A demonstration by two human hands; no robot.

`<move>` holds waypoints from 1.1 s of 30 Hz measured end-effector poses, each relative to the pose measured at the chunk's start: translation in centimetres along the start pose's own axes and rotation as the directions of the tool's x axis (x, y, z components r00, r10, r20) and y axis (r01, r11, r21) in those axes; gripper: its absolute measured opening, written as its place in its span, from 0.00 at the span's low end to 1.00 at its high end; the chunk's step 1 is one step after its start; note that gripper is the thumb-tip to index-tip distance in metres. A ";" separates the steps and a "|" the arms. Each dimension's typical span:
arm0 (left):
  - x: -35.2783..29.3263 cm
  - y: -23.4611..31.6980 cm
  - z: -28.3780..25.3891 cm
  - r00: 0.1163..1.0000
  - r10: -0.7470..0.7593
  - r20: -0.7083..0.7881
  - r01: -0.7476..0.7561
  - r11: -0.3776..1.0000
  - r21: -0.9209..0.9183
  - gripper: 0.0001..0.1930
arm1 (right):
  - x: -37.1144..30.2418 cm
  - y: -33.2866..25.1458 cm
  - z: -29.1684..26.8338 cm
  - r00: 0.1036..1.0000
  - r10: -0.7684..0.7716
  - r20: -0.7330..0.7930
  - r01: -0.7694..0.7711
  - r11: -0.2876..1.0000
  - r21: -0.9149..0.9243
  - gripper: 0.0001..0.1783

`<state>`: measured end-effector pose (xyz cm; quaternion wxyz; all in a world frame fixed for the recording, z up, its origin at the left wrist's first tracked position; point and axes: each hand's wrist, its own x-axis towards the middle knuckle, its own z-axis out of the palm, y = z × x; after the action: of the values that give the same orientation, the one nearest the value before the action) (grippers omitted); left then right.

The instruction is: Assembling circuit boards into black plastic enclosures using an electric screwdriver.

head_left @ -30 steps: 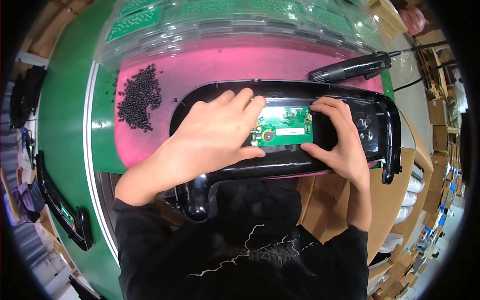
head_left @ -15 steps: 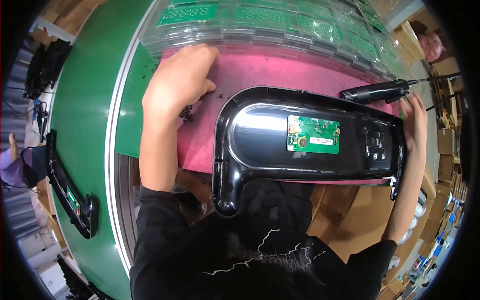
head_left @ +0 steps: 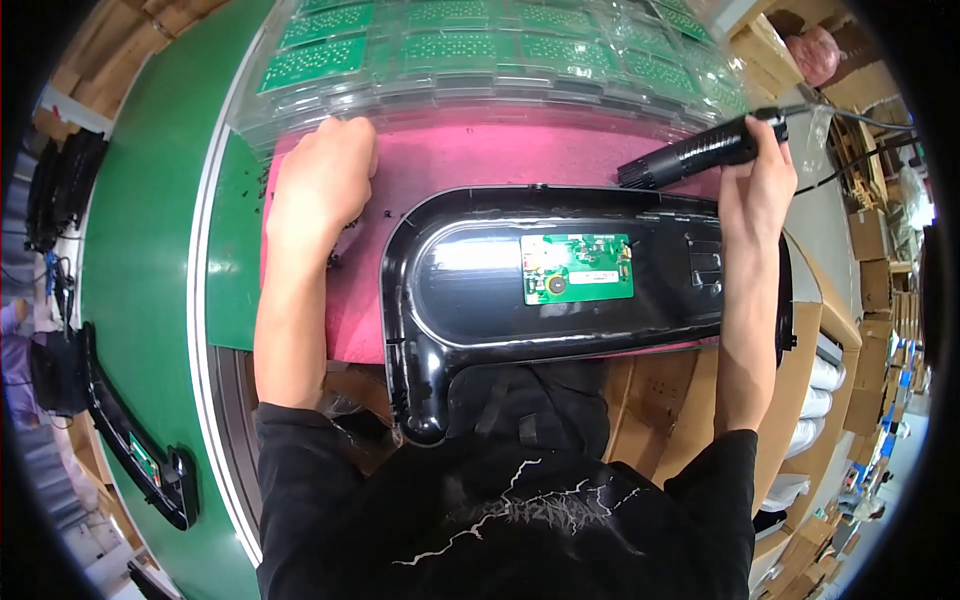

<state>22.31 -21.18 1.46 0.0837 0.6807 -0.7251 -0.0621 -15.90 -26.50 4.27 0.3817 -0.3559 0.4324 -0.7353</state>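
Here's the black screwdriver [head_left: 690, 157], its back end wrapped in my right hand [head_left: 762, 180], nose pointing off to that hand's left. Nearer me than the grip lies the black housing [head_left: 465, 275], green circuit board [head_left: 578, 268] sitting inside, between my arms; my right forearm crosses the housing's right end. Over on the other side, my left hand [head_left: 325, 180] curls over the pink mat [head_left: 450, 150], fingertips hidden, so I can't tell what they pinch. Small black pieces [head_left: 333, 262] lie beside its wrist. Beyond both hands, clear trays [head_left: 480, 93] hold green boards [head_left: 460, 50].
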 end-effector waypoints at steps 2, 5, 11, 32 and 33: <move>0.0 -1.0 -0.6 0.997 -0.011 0.082 0.016 0.998 -0.062 0.09 | -0.9 0.2 2.1 0.978 -0.177 0.115 0.170 0.983 0.064 0.12; -0.7 -0.4 -2.0 0.985 0.031 0.171 -0.001 0.985 -0.173 0.12 | -3.0 -0.5 4.6 0.954 -0.052 0.296 0.052 0.999 0.007 0.15; -0.8 0.3 -1.6 0.987 0.033 0.159 -0.018 0.995 -0.094 0.19 | -4.2 -0.8 5.6 0.869 0.139 0.474 -0.142 0.989 -0.031 0.22; 1.7 -0.6 1.5 0.997 0.056 0.053 -0.059 0.997 0.051 0.08 | -3.6 -0.3 5.4 0.795 -0.043 0.605 -0.150 0.952 0.265 0.28; 1.8 -0.7 1.5 0.996 0.071 0.050 -0.073 0.997 0.033 0.09 | -3.9 -0.7 5.7 0.826 -0.049 0.562 -0.148 0.943 0.299 0.28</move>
<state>22.61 -23.08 -0.08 0.0561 0.6538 -0.7520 -0.0630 -9.42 -24.91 6.28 0.5651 -0.4758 0.1809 -0.6492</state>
